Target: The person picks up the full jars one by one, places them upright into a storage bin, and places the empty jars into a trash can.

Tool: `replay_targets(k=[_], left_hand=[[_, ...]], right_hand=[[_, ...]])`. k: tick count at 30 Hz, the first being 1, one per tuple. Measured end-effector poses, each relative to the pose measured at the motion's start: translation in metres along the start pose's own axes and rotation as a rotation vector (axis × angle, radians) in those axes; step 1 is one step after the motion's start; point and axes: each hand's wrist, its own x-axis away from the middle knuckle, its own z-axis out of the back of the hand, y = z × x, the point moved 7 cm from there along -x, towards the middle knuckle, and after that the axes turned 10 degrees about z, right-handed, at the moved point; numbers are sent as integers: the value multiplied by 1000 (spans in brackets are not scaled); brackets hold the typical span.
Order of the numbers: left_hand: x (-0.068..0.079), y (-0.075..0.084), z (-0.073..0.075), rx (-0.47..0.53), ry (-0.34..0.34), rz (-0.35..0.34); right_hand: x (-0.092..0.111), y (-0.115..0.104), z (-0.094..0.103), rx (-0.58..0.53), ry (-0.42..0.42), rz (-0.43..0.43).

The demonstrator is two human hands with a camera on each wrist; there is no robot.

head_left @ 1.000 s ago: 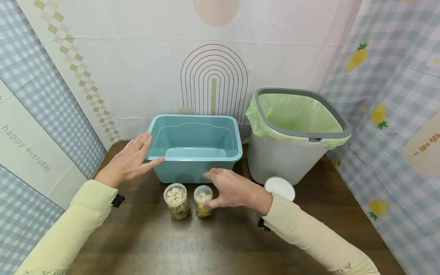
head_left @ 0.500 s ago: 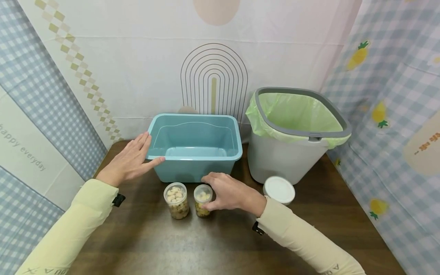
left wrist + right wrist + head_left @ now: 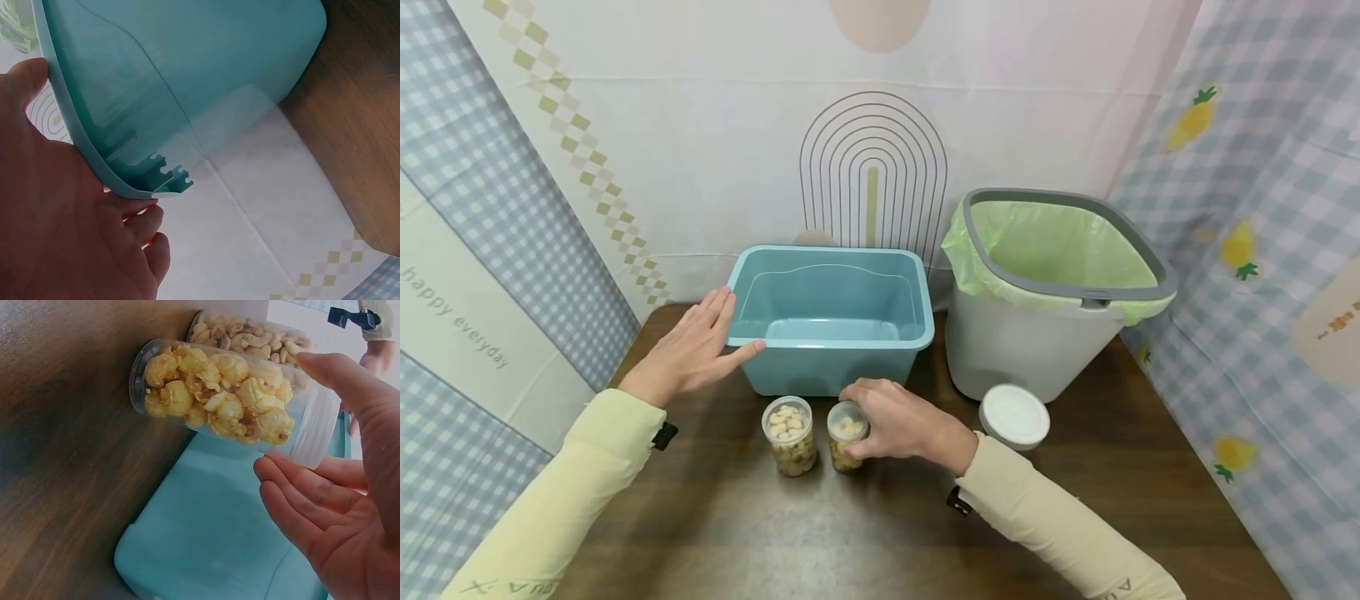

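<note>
My left hand (image 3: 696,343) rests at the front left corner of a blue plastic storage bin (image 3: 831,344), thumb along the front rim and fingers along the side. They look straight in the head view; the left wrist view shows the rim (image 3: 69,119) against the palm side. A clear jar of popcorn (image 3: 219,394) stands upright on the table. My right hand (image 3: 904,419) holds this jar near its translucent lid (image 3: 315,428), thumb on the near side and fingers on the far side. Just left of it stands a wider jar of cashews (image 3: 792,437).
A grey trash can (image 3: 1011,350) with a green liner bag (image 3: 1052,242) stands to the right of the bin. In front of it is a container with a white round lid (image 3: 1015,415). All stand on a dark wooden table (image 3: 775,533), with cloth hangings behind and beside.
My right hand has moved slightly left and its thumb and fingers have closed in around the popcorn jar. The left hand stays at the bin's corner. The head view has shifted slightly.
</note>
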Motion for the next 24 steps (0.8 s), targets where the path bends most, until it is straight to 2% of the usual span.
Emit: replay_targets(k=[12,24], left_hand=[[0,0,-1,7,12,-5],[0,-1,0,7,3,-3]], right_hand=[[-4,2,-3,-55,11,-2],[-6,-4,10,-53,-8,-24]])
